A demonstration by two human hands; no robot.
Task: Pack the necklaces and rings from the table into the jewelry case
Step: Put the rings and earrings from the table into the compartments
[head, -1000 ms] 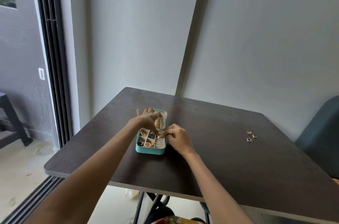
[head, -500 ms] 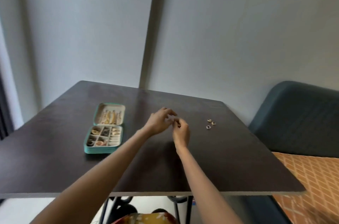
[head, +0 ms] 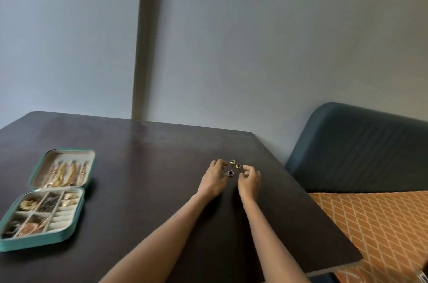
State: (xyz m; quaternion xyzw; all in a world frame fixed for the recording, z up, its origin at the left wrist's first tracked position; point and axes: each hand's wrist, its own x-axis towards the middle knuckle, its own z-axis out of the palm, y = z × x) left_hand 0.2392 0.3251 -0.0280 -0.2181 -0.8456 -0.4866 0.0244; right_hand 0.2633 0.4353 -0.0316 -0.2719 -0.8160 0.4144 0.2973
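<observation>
Both hands have travelled away from the jewelry case (head: 44,199) since a second ago, when they were working at its compartments, and now sit at the three rings (head: 234,167) right of the frame's centre. At lower left of the frame the teal case lies open on the dark table (head: 143,167), its lid laid flat with gold necklaces (head: 66,172) across it and its tray divided into compartments holding small pieces, well apart from the hands. To the left of the rings, the left hand (head: 214,180) has loosely curled fingers whose tips are just beside the nearest ring; whether they touch it is too small to tell. To their right, the right hand (head: 249,182) curls its fingers in the same way, its fingertips near the rings, and no ring shows pinched in either hand. At the right edge a dark blue cushioned seat back (head: 361,148) rises above an orange patterned cushion (head: 382,224)
</observation>
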